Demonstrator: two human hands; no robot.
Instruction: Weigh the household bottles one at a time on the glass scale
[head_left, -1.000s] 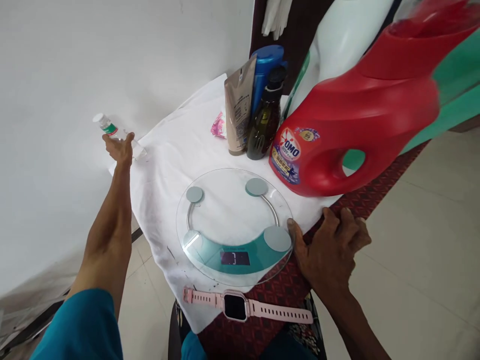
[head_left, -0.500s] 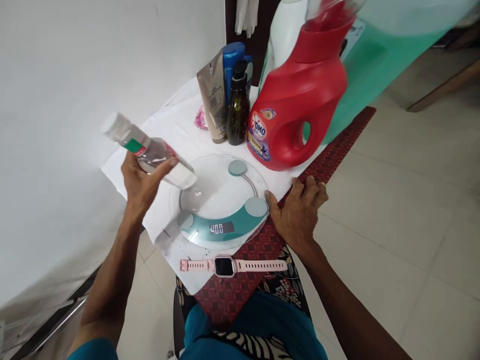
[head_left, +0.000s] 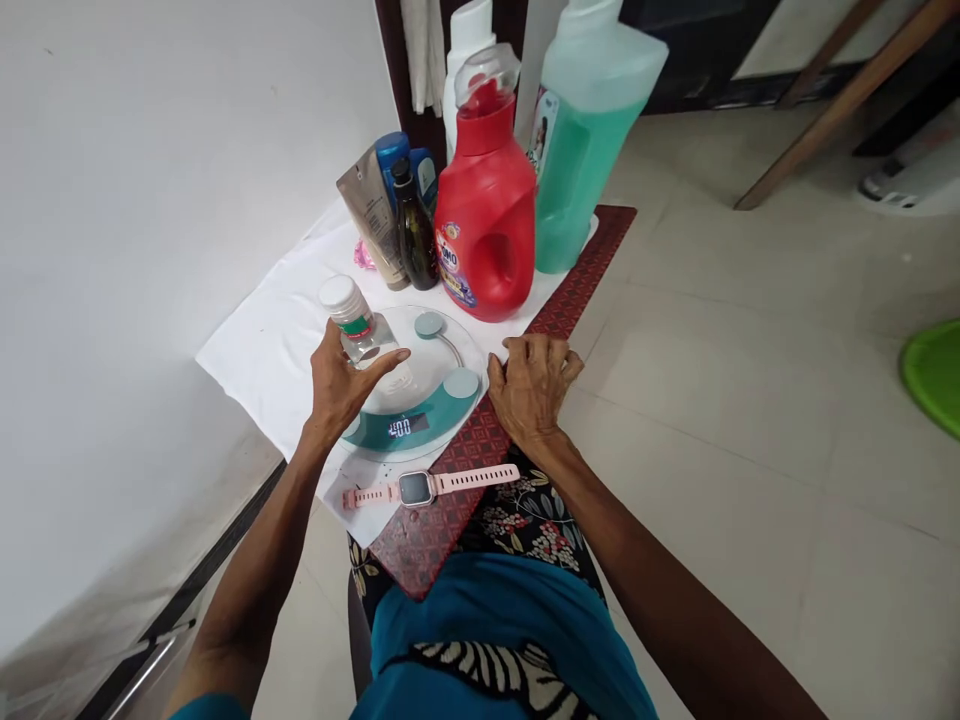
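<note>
A clear bottle (head_left: pixel 369 335) with a white cap and a green and red label is upright over the left part of the round glass scale (head_left: pixel 360 435). My left hand (head_left: pixel 345 380) is closed around its body, thumb across the front, other fingers mostly hidden behind it. The scale's lit display (head_left: pixel 407 427) seems to show zeros; the small characters are hard to read. My right hand (head_left: pixel 531 390) rests on the table's right edge beside the scale, fingers bent and thumb apart, with nothing in it. A pink-strapped smartwatch (head_left: pixel 416 488) lies flat in front of the scale.
Behind the scale stand a red OMO detergent jug (head_left: pixel 487 215), a large bottle of green liquid (head_left: pixel 581 170), a dark pump bottle (head_left: pixel 415 235), a beige tube (head_left: pixel 373 215) and blue bottles (head_left: pixel 393 150). White cloth (head_left: pixel 259 315) covers part of the red patterned table (head_left: pixel 420 555). A wall is at left.
My left hand has brought the tilted bottle right and down onto or close over the scale, now upright. The view has shifted, showing more of the containers behind. My right hand stays at the table edge.
</note>
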